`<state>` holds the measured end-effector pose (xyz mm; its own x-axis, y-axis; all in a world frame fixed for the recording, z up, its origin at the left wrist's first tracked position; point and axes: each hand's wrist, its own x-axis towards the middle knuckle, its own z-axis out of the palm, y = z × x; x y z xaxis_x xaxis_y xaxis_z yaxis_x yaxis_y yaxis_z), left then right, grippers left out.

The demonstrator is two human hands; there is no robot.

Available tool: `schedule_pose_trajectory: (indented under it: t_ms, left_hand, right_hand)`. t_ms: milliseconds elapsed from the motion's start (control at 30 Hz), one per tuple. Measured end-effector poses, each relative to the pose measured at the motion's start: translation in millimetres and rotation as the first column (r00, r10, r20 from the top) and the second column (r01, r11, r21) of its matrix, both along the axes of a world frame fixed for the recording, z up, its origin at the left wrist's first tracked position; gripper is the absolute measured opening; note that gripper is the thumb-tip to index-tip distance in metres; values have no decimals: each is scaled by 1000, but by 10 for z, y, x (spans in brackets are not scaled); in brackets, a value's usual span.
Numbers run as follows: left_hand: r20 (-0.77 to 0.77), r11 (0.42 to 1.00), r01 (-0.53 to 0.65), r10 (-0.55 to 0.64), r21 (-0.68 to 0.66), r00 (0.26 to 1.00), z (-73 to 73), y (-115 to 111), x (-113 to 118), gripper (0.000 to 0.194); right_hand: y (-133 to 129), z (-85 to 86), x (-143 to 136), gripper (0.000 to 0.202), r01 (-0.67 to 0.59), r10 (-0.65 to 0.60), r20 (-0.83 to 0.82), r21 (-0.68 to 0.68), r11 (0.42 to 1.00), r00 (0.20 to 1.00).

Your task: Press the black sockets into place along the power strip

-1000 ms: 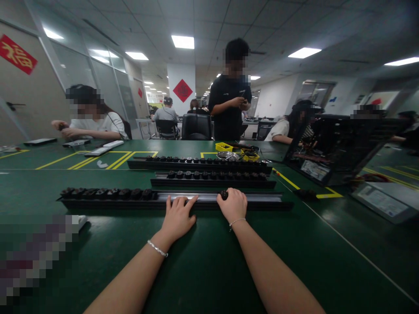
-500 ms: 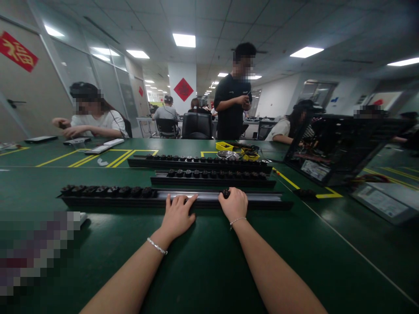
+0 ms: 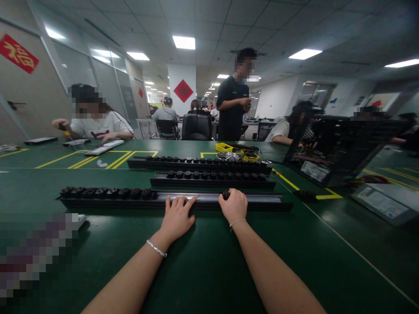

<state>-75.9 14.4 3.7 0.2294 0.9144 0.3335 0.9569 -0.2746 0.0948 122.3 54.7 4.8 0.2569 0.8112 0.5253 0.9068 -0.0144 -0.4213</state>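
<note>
The landmark here is the nearest long black rail [image 3: 131, 205] with a bright metallic inner strip, which lies crosswise on the green smooth-topped table [image 3: 203, 270]. On its left part stands a close row of small black round pieces [image 3: 113, 192]; one single small black round piece [image 3: 225, 194] is at the right part of this rail, well apart from the row. The right hand [image 3: 235, 206] is curled nearly closed around this single piece, with the thumb at its left side. The left hand [image 3: 177, 214] is open, its fingers spread and touching the rail between the row and the piece, and it seems to grip nothing (perhaps it only steadies the rail). I judge that the step in hand is the handling of this piece at the strip; moving it from here would call for a light, level grip and a steady rail. The piece is partly hidden by the fingers, so I cannot tell if it is fully seated. Behind the rail are two other black rails carrying similar round pieces, and farther behind, a yellow plastic tray [image 3: 224, 147].
</note>
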Motion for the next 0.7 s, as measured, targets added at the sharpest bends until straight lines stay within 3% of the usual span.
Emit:
schedule_pose_trajectory:
  t_ms: [700]
  left_hand:
    - [33,1000,1,-1,4,999,-88,38,-16,63]
  right_hand:
    - [-2,-2,31,15,11,-11,4,22,1000,1000]
